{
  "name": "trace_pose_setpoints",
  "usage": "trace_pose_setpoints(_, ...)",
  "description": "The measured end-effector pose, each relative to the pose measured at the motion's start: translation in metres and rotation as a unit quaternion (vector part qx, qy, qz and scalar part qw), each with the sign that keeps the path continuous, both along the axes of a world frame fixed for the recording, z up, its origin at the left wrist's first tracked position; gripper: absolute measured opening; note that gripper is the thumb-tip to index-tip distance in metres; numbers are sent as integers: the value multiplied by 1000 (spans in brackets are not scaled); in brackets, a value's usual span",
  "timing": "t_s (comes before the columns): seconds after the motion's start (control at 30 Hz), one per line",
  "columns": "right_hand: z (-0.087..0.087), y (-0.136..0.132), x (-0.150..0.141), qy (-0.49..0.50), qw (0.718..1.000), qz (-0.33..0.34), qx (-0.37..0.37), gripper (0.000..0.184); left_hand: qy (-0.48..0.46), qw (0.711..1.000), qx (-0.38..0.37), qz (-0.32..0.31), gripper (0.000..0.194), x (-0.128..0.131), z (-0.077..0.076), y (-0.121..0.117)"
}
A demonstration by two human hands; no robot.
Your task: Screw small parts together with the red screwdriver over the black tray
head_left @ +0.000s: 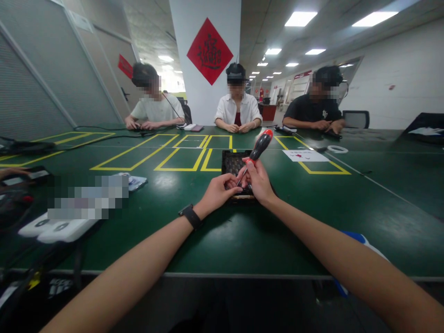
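Observation:
A screwdriver [261,145] with a black and red handle leans with its handle up and to the right, its thin metal shaft pointing down to the left. My right hand [259,181] is closed around the lower handle and upper shaft. Beside the shaft's tip, my left hand [222,188] has its fingers drawn together in a pinch; what lies between them is too small to make out. Both hands are over a black open tray-like case [231,159] with a dark patterned inside. My hands cover much of its near part.
The green table [194,240] carries yellow tape outlines. A white power strip [65,229] and cables lie at left. At right are a paper sheet [305,156], a white ring [337,149] and a blue-white object [360,240]. Three people sit across the table.

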State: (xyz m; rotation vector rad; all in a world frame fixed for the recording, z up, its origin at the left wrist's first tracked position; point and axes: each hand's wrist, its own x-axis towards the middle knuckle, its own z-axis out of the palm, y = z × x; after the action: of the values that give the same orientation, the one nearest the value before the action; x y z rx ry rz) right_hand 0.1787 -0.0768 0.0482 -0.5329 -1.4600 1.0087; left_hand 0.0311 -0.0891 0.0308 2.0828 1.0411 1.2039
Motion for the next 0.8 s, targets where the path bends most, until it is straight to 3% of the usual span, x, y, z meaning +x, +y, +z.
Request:
trace_pose_setpoints(0.17, 0, -3, 1, -7, 1000, 20, 4, 37, -16, 999, -37, -21, 29, -2, -4, 1)
trace_pose_setpoints(0.27, 0, -1, 1, -8, 1000, 27, 1, 35, 17, 999, 25, -20, 22, -1, 1, -3)
trace_pose_setpoints(0.37, -1, 1, 1, 2, 1000, 15, 3, 34, 24, 996, 76, 30, 21, -1, 4, -4)
trace_pose_setpoints(0.43, -1, 1, 1, -2, 1000, 12, 3, 34, 2, 997, 52, 51, 25, -3, 3, -1)
trace_pose_setpoints(0.57, -1, -1, 1, -27, 999, 15, 14, 34, -30, 999, -36, 22, 32, -9, -2, 7)
trace_pose_setpoints(0.8, -1, -2, 0, -38, 999, -9, 30, 32, -25, 999, -24, 1, 28, -10, 0, 7)
